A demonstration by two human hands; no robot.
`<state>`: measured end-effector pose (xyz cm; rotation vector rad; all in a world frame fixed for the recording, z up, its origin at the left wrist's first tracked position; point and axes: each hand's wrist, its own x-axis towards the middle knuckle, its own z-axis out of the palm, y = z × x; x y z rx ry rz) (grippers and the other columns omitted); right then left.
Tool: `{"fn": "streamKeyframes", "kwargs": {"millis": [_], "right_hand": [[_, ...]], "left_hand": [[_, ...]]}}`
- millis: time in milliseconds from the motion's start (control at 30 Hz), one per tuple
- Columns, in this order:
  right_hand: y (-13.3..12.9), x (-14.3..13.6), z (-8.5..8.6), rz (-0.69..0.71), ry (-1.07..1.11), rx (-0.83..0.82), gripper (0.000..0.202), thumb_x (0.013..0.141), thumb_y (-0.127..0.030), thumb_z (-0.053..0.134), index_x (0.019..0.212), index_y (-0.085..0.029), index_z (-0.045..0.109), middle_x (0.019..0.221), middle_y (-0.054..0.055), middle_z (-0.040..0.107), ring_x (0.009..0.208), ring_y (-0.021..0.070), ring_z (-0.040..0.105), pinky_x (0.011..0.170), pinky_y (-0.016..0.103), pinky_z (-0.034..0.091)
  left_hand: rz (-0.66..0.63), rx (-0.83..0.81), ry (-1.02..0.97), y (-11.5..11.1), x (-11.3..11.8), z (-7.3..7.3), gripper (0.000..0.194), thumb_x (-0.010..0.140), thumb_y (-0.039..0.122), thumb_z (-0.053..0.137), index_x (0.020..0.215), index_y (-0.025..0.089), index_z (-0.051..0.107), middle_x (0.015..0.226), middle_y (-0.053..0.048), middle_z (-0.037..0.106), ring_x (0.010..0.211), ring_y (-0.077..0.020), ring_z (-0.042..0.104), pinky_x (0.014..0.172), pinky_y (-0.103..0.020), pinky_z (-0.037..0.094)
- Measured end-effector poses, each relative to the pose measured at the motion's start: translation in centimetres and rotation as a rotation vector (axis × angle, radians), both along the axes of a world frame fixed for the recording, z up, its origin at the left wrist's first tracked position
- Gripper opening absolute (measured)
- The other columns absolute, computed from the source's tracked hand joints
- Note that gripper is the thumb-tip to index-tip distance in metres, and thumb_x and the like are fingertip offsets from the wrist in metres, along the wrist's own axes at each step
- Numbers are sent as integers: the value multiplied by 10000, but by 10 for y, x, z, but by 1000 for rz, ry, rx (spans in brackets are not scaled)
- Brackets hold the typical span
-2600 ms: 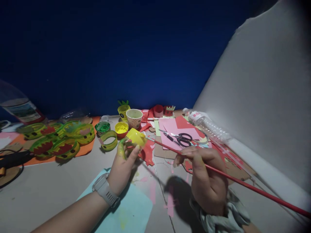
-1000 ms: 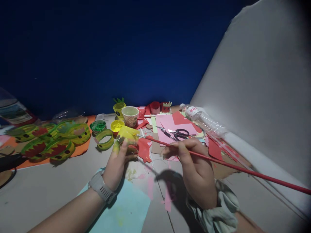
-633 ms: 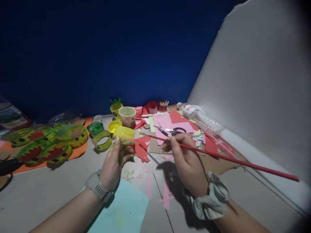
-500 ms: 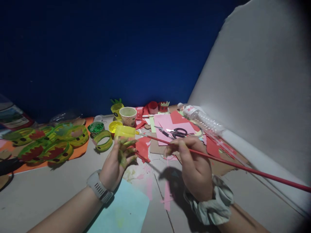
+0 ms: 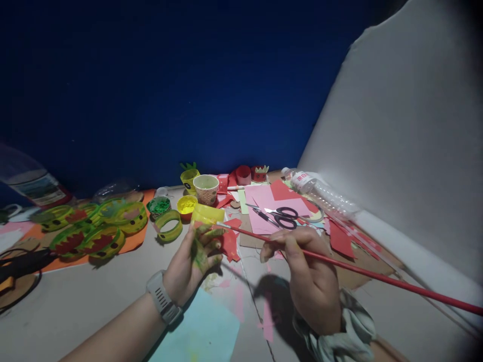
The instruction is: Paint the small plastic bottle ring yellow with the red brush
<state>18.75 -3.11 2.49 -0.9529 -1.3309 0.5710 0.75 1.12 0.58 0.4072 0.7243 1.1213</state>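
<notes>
My left hand (image 5: 199, 254), smeared with green and yellow paint, holds a yellow-painted paper ring (image 5: 208, 214) by its near side. In my right hand (image 5: 307, 271) is a long red-handled paintbrush (image 5: 362, 271), gripped like a pen. Its tip is at the right edge of the ring; whether it touches cannot be made out. Just behind the ring stand a cup of yellow paint (image 5: 186, 205) and a cup of green paint (image 5: 159, 205). A painted green-yellow ring (image 5: 168, 226) lies to the left of my left hand.
Several painted rings (image 5: 100, 241) rest on orange paper at left. Scissors (image 5: 285, 216) lie on pink paper (image 5: 256, 196). A patterned paper cup (image 5: 206, 187) stands at the back, a plastic bottle (image 5: 320, 193) lies at right, and light-blue paper (image 5: 204, 327) is in front.
The view has shifted a little, so the whole scene sits further right and lower. The brush and the yellow ring stay close together in my hands.
</notes>
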Motion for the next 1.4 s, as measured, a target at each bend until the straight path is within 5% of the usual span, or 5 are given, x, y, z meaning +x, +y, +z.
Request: {"fn": "streamKeyframes", "kwargs": {"millis": [400,667,1167,1400], "right_hand": [[6,10,2,-83,-100,-22,146,929,-250,428,826,-213,525,715,-32,573,701,85,573,673,244,450],[-1,6,-2,72,-44,-3,125,933,-205,415,893,-233,530,795,-33,591,750,90,612,710,267,478],[5,11,-2,-17,-244,-89,118,925,-231,424,849,-220,513,783,-25,564,750,96,560,708,275,436],[-1,8,1,51,-78,107,139,922,-153,414,896,-228,527,746,-33,589,725,101,597,710,286,461]], "left_hand": [[6,-72,-88,2,-4,3,427,897,466,416,961,118,656,901,-89,704,697,-146,649,613,-276,549],[-52,-64,-90,2,-1,2,435,909,465,381,907,122,649,922,-99,710,736,-167,662,636,-301,555],[17,-106,-78,4,0,3,436,895,465,412,917,99,649,892,-111,704,711,-166,653,645,-289,550],[-23,-119,-106,2,-1,4,445,889,482,411,933,104,642,900,-109,696,757,-182,648,693,-315,541]]}}
